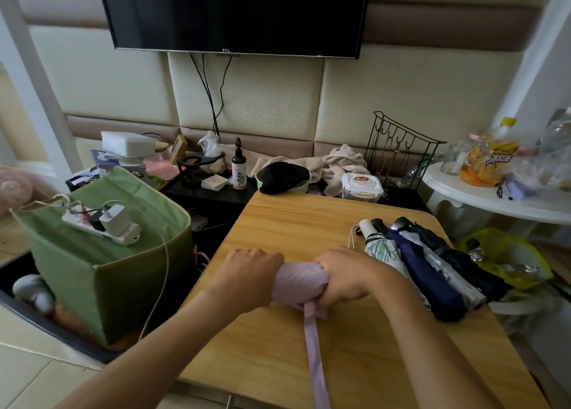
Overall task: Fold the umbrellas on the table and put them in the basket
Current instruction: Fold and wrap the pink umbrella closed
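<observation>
My left hand (250,272) and right hand (343,276) gripping pink umbrella (299,280), hiding both ends; strap (315,353) running off frame

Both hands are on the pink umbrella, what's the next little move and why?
Probably wrap the strap round the pink umbrella and fasten it. Left hand and right hand grip the bundled canopy on the table, but the strap hangs loose toward the near edge.
</observation>
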`<control>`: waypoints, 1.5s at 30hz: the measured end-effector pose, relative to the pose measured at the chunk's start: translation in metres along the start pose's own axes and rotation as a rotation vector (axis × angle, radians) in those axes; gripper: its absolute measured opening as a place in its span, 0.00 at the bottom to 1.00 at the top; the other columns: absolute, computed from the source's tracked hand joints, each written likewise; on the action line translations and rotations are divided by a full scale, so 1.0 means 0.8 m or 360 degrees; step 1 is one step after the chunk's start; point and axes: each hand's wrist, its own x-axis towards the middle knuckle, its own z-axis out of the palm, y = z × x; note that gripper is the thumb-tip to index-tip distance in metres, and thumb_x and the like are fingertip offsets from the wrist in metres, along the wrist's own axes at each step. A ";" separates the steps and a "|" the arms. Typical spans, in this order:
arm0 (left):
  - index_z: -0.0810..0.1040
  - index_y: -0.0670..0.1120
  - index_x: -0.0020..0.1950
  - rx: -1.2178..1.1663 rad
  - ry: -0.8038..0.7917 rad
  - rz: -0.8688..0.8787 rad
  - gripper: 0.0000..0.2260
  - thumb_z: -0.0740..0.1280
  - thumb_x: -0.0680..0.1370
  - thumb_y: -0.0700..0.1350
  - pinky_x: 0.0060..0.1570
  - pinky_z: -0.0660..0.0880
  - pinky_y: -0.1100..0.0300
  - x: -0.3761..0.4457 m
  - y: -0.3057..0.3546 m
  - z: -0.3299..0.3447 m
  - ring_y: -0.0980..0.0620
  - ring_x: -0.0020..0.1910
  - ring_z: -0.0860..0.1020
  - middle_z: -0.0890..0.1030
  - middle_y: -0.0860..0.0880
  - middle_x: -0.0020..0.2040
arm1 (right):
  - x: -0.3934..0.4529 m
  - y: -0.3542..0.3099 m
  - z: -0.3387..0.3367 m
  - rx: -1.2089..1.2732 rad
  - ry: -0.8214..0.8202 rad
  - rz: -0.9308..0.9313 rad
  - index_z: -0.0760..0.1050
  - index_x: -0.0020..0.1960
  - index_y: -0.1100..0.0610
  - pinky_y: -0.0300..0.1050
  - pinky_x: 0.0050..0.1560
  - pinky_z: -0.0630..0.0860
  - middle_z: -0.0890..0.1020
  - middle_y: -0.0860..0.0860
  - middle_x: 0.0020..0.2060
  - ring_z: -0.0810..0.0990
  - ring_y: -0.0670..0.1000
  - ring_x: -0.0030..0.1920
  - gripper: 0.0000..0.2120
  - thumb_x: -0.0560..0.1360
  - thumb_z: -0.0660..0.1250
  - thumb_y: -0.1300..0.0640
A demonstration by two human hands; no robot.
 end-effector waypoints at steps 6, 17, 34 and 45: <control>0.79 0.54 0.56 -0.0306 -0.0174 -0.0109 0.16 0.73 0.70 0.54 0.49 0.79 0.56 0.009 -0.028 -0.003 0.51 0.48 0.79 0.82 0.53 0.49 | 0.008 -0.012 0.004 -0.0134 0.0397 -0.0065 0.71 0.48 0.47 0.45 0.37 0.66 0.78 0.45 0.46 0.76 0.52 0.47 0.19 0.64 0.79 0.51; 0.83 0.46 0.52 -0.0956 -0.0787 -0.0089 0.13 0.75 0.68 0.46 0.30 0.78 0.60 0.010 -0.057 -0.004 0.55 0.29 0.80 0.82 0.55 0.32 | 0.020 -0.027 0.031 -0.0322 0.0693 -0.0159 0.67 0.48 0.49 0.47 0.46 0.63 0.79 0.49 0.48 0.77 0.56 0.53 0.14 0.70 0.72 0.55; 0.78 0.54 0.53 -0.0158 0.0081 -0.0171 0.10 0.67 0.73 0.51 0.41 0.74 0.56 0.011 -0.035 0.032 0.48 0.47 0.81 0.82 0.53 0.47 | 0.032 -0.028 0.048 -0.0280 0.0415 -0.0068 0.62 0.71 0.47 0.61 0.73 0.60 0.74 0.50 0.65 0.70 0.56 0.68 0.32 0.71 0.71 0.58; 0.82 0.45 0.49 -0.1027 -0.0551 -0.0022 0.10 0.74 0.69 0.44 0.31 0.78 0.62 0.005 -0.076 0.023 0.49 0.32 0.83 0.84 0.47 0.36 | 0.029 -0.025 0.038 -0.0339 0.0608 -0.0196 0.70 0.44 0.51 0.49 0.41 0.72 0.78 0.49 0.38 0.77 0.56 0.40 0.08 0.72 0.68 0.50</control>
